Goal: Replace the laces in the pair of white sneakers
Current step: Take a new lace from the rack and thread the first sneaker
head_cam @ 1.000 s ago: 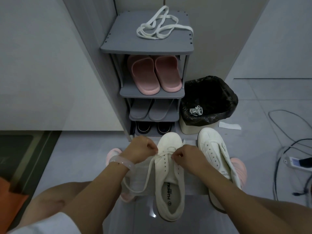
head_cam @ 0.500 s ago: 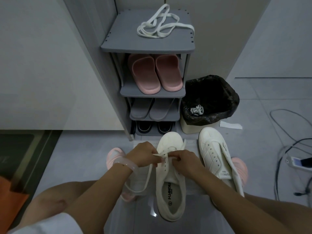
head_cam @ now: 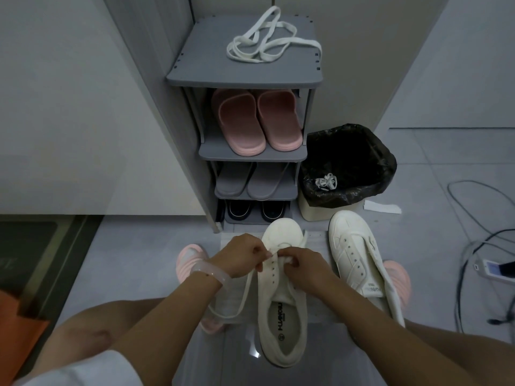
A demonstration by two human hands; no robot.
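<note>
**Lacing the first sneaker: lower eyelets**

I am crouching on the floor with the sneaker being laced (head_cam: 281, 296) lying directly between my knees, toe pointing away from me, so that both rows of eyelets are facing up and within equal reach of either hand. My left hand (head_cam: 242, 256) is pinching the new lace (head_cam: 245, 291) at the left row of eyelets, fingers curled round it; the slack is hanging in a loop down the left side of the shoe, keeping it out of the working area. My right hand (head_cam: 302, 264) is curled over the right row, pinching what I judge to be the other run of the lace, though the fingertips are hiding the exact contact.

The second sneaker (head_cam: 359, 260) is waiting just to the right, unlaced, tongue exposed. A spare lace (head_cam: 267, 41) is lying on top of the shoe rack (head_cam: 200, 71), kept off the floor for that shoe. A discarded lace (head_cam: 326, 181) is sitting in the bin (head_cam: 320, 213) beside the rack.
</note>
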